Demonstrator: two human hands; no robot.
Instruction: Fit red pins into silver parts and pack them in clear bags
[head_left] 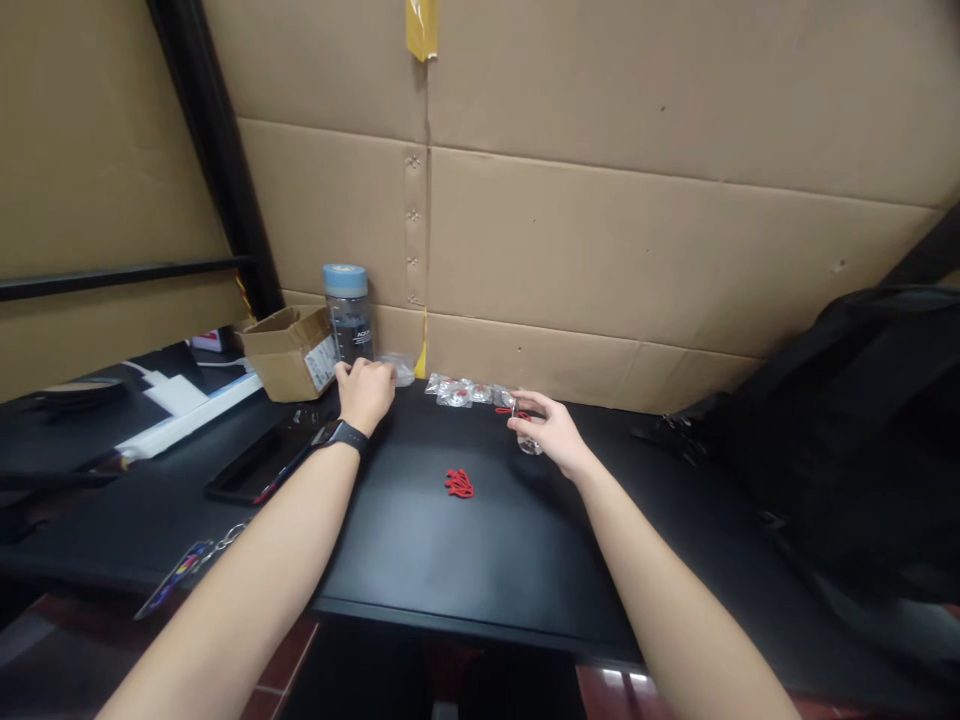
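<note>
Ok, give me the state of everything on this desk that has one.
Bottle: upright, lid on.
Cardboard box: flaps open.
Left hand: fingers curled, by the bottle's base.
Right hand: pinching a small clear bag.
Other bags: lying in a row by the wall.
Red pieces: loose heap on the desk.
Backpack: slumped at the right.

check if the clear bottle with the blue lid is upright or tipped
Upright: the clear blue-lidded bottle stands on its base, lid uppermost.
</note>
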